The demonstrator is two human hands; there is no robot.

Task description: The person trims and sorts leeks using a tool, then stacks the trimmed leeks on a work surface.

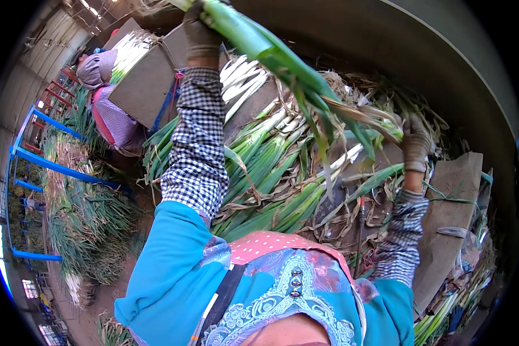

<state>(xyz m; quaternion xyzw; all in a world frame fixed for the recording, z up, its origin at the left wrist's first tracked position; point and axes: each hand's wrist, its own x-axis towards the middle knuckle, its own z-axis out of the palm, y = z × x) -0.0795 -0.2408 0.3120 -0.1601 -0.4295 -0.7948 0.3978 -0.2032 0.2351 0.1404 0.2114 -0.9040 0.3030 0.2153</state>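
Note:
My left hand [200, 36], in a dark glove with a checked sleeve cover, is raised at the top and grips the white end of a long green leek [282, 63]. My right hand [416, 144], also gloved, holds the dry brown leaf tips [363, 115] at that leek's other end. The leek stretches between both hands, above a heap of leeks [271, 173] lying on a grey work surface.
A person in a lilac head cover [97, 68] and checked pink top sits at the upper left behind a board [147, 86]. More leeks [86, 219] are piled on the ground by a blue metal frame [46, 161]. A grey board [450, 219] stands at the right.

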